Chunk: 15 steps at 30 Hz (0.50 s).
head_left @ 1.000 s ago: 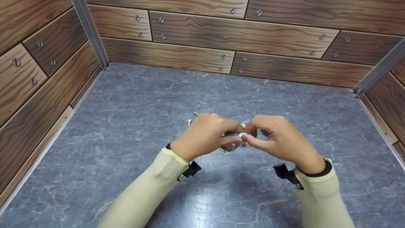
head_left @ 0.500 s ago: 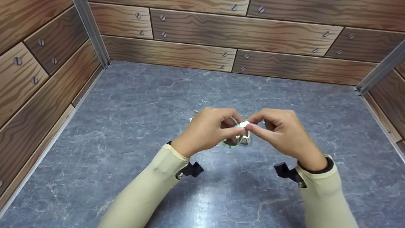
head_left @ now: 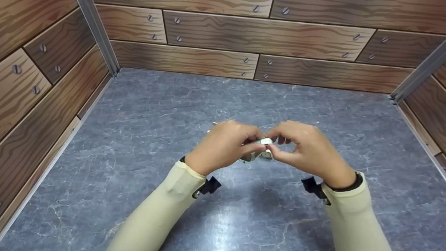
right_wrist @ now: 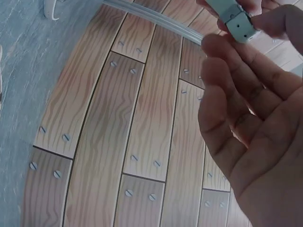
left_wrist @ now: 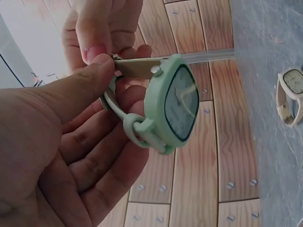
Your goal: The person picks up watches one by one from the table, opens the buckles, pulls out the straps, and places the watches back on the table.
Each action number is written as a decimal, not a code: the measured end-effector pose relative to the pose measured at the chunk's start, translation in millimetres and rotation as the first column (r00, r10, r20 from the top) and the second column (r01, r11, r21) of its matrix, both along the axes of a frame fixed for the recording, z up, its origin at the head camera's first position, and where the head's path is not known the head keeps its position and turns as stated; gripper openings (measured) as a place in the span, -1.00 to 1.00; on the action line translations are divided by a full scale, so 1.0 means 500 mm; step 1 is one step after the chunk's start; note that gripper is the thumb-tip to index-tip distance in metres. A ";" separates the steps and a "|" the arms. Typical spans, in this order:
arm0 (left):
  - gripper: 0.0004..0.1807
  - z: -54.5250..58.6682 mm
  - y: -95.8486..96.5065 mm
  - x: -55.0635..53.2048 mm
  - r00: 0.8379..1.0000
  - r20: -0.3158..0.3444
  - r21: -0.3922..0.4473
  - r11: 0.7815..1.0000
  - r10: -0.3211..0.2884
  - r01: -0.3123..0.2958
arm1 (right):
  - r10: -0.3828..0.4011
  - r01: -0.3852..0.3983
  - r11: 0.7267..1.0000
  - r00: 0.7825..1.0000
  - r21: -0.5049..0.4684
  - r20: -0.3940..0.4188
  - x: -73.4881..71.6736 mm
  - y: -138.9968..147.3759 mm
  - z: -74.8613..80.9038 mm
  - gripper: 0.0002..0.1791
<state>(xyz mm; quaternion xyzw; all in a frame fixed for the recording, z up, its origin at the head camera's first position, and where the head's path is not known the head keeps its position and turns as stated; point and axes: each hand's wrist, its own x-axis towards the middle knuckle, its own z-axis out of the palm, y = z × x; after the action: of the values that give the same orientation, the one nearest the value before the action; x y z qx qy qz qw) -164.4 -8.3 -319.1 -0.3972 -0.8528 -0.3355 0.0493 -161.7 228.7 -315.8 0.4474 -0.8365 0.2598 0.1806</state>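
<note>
A mint-green wristwatch (left_wrist: 163, 109) with a squarish face is held in the air between both hands. My left hand (head_left: 226, 146) pinches its strap near the buckle with thumb and fingers, the dial hanging beyond the fingers in the left wrist view. The pale strap (head_left: 266, 141) bridges the fingertips of the two hands. My right hand (head_left: 303, 148) pinches the strap's end; its thumb presses by the holed strap tip (right_wrist: 240, 28) in the right wrist view, other fingers loosely bent. In the head view the left hand hides most of the watch.
A cream wristwatch (left_wrist: 292, 87) lies on the grey marbled table (head_left: 156, 104), just below the fingertips in the head view. Something small and light-coloured (head_left: 214, 124) peeks out behind the left hand. Wood-patterned walls (head_left: 209, 62) enclose the back and sides.
Both hands rose slightly, then came back down a little. More of the pale strap now shows between the fingertips, and the cream wristwatch beneath shows more than a second ago.
</note>
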 end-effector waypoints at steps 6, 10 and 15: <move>-0.80 -0.004 0.004 0.002 0.998 0.009 -0.079 0.995 -0.055 0.055 | -0.011 0.006 0.998 0.997 0.062 0.078 0.004 0.001 -0.003 -0.85; -0.80 -0.010 0.005 -0.002 0.998 -0.025 -0.097 0.994 -0.058 0.055 | -0.026 0.015 0.993 0.995 0.113 0.096 0.004 -0.002 -0.006 -0.84; -0.82 -0.015 0.007 -0.006 0.996 -0.028 -0.025 0.997 -0.080 0.079 | 0.076 -0.076 0.996 0.997 0.042 0.007 -0.004 0.002 -0.007 -0.77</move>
<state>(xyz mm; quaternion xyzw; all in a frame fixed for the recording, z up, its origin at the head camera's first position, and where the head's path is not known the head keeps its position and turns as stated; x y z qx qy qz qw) -167.4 -4.8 -326.5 -0.4362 -0.8395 -0.3212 0.0438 -163.5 229.9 -319.3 0.4818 -0.8247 0.2501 0.1587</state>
